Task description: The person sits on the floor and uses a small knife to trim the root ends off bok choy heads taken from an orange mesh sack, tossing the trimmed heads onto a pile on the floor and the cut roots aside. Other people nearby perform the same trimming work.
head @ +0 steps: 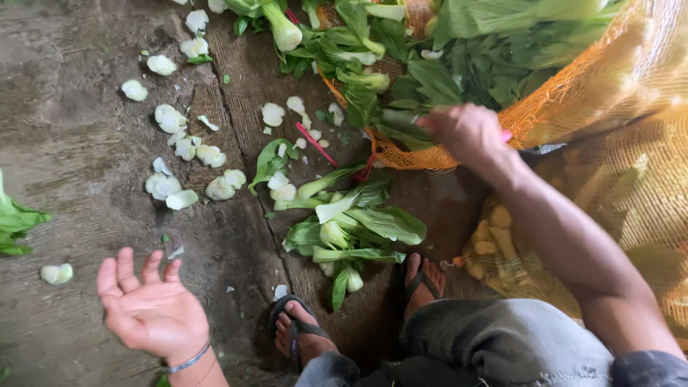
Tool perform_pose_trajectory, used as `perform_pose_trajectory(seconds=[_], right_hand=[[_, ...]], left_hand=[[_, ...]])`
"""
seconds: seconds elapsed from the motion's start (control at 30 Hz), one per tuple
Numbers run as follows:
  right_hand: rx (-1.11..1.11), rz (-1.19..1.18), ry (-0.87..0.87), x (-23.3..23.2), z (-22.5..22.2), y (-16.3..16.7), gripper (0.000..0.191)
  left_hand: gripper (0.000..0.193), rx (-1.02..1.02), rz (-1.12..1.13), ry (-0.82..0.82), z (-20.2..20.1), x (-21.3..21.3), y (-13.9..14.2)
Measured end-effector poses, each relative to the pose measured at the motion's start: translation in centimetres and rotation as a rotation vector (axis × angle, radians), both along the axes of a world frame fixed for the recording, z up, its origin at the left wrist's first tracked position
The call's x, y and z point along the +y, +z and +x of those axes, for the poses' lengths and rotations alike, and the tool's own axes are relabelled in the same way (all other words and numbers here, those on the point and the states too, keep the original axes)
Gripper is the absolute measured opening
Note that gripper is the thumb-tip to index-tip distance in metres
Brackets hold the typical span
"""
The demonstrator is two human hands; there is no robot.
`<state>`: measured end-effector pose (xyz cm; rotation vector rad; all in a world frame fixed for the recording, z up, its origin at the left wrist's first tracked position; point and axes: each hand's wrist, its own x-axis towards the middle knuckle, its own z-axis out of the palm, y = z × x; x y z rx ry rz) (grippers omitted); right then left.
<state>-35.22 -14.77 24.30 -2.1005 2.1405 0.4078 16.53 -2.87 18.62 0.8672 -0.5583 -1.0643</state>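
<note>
Bare damp concrete floor (64, 143) strewn with cut white stem ends (172, 118), bok choy pile (351, 226) by sandalled feet; left hand (150, 308) spread, empty, palm up; right hand (469, 132) reaching into orange mesh sack (609, 86), grip unclear.

Your right hand (469, 132) reaches into the orange net sack (573, 107), which lies on its side, mouth open, stuffed with leafy greens (459, 64); a pink handle shows at your palm; a small heap of green bok choy (351, 229) lies loose on the floor just before your feet.
</note>
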Motion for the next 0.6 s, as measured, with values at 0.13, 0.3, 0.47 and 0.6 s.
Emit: perform_pose_trajectory(seconds=[0.13,0.3,0.47,0.6], right_hand=[[0.088,0.102,-0.165,-2.2,-6.7,0.1,0.05],[0.107,0.44,-0.363,-2.2,-8.4,-0.8,0.09],[0.127,0.386,-0.314,-0.9,-7.7,-0.3,0.085],[-0.041,0.149,-0.217,-0.2,-6.8,2.1,0.08]], left_hand=[[0.049,-0.072,0.001,0.01,0.8,0.3,2.3],[0.043,-0.071,0.012,-0.083,-1.4,0.4,2.4],[0.041,-0.022,-0.014,-0.205,-3.3,0.2,2.2],[0.041,-0.058,-0.019,-0.34,-4.4,0.0,2.6]])
